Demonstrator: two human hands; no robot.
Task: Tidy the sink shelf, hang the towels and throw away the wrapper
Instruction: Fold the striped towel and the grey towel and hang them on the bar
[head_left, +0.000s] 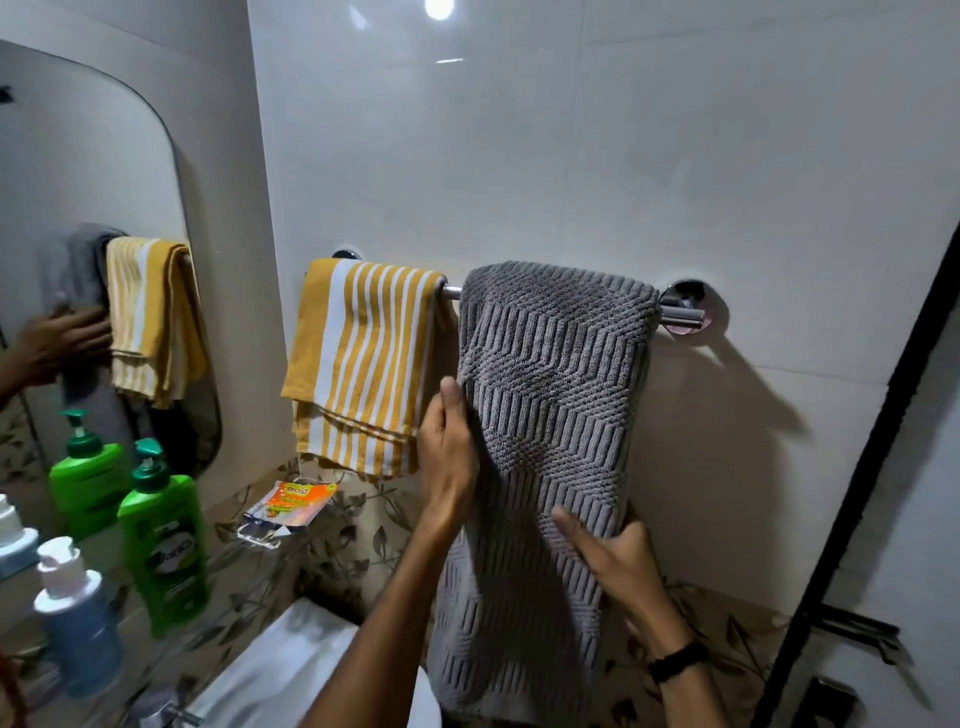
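Fingers of the left hand (449, 452) pinch the grey towel (550, 395) at one edge, right hand (618, 561) gripping the other.

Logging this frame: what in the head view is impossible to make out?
All in the head view:
The left hand and right hand have fingers behind the grey towel, so each grip shows only partly.
The wrapper has print too small and blurred to read.
The green bottle has a blurred label.
The sink is cut off by the bottom edge and crossed by the left arm.
The towel rail is covered in the middle by towels.
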